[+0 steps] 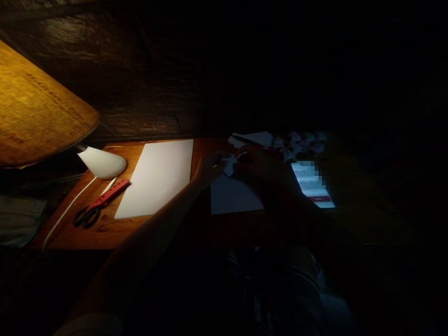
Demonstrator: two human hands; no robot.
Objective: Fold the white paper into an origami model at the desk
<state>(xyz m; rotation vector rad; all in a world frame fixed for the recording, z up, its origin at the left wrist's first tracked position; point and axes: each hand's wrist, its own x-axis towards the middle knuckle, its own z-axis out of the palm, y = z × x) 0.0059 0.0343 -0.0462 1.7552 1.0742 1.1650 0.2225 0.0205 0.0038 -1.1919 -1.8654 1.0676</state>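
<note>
Both my hands meet over a small white piece of folded paper (230, 164) at the middle of a low wooden table (105, 228). My left hand (207, 167) pinches the paper's left side, fingers closed on it. My right hand (257, 163) is in deep shadow and grips the paper's right side. Under them lies a white sheet (233, 196).
A larger white sheet (157, 177) lies to the left. Scissors with a red sheath (100, 203) and a white lamp (103, 163) with its cord sit at far left. A lit phone (313, 184) lies right, with crumpled paper scraps (297, 142) behind. The surroundings are dark.
</note>
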